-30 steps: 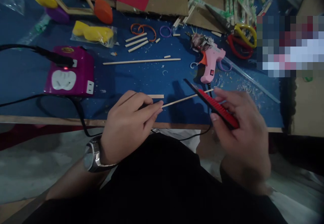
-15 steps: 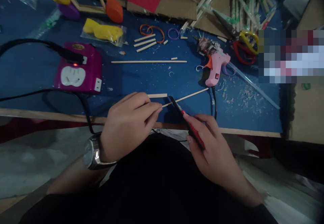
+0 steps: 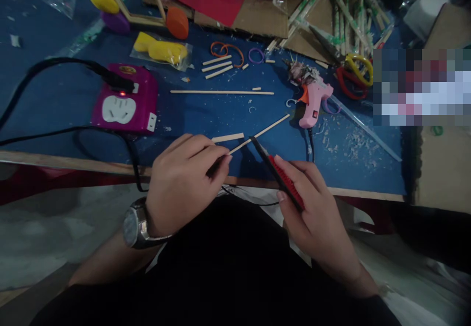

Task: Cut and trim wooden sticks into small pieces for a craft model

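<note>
My left hand [image 3: 187, 178], with a watch on its wrist, pinches a thin wooden stick [image 3: 272, 125] that slants up to the right. A shorter wooden piece [image 3: 231, 137] shows beyond its fingers; whether the hand holds that too I cannot tell. In my right hand [image 3: 312, 208] is a red and black utility knife [image 3: 285, 181]. The knife's dark tip meets the stick or lies just over it, right of my left fingertips. Past the hands, a long stick [image 3: 221, 92] lies flat on the blue table [image 3: 206, 115].
A pink glue gun [image 3: 314, 102] with a clear glue stick lies at the right, near scissors [image 3: 355, 75]. At the left stands a purple power socket [image 3: 125, 97] with black cables. Short cut sticks [image 3: 217, 66], rubber bands and cardboard [image 3: 253, 16] lie farther back.
The stick in my left hand now points more steeply up, its far end shifted left. My right thumb and fingers have slid back slightly along the knife. The whole view has shifted a little.
</note>
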{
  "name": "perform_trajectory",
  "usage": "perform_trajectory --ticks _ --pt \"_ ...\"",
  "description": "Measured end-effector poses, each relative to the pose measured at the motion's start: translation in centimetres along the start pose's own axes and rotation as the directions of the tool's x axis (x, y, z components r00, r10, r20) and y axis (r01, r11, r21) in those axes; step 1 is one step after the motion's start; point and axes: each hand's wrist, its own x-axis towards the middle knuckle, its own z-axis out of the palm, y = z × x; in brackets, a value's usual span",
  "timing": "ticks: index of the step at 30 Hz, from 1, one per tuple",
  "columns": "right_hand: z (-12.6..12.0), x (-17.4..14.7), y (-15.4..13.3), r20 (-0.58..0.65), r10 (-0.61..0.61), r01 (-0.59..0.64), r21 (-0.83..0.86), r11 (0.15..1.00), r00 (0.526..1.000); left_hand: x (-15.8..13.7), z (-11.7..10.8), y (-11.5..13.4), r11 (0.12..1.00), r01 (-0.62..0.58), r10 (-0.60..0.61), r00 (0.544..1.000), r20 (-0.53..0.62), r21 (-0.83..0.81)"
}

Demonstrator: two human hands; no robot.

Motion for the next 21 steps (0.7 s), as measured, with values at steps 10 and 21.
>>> perform_trajectory --ticks 10,21 --pt "-1.4 0.5 0.6 -0.138 -0.007 -0.001 -0.058 0.998 0.990 0.6 0.2 0.5 0.991 -0.058 0.058 0.998 0.001 0.123" --pt "-3.3 3.3 2.8 -0.176 -0.110 0.080 -0.165 0.983 0.978 3.1 2.4 0.2 0.985 -0.005 0.017 0.997 -0.072 0.171"
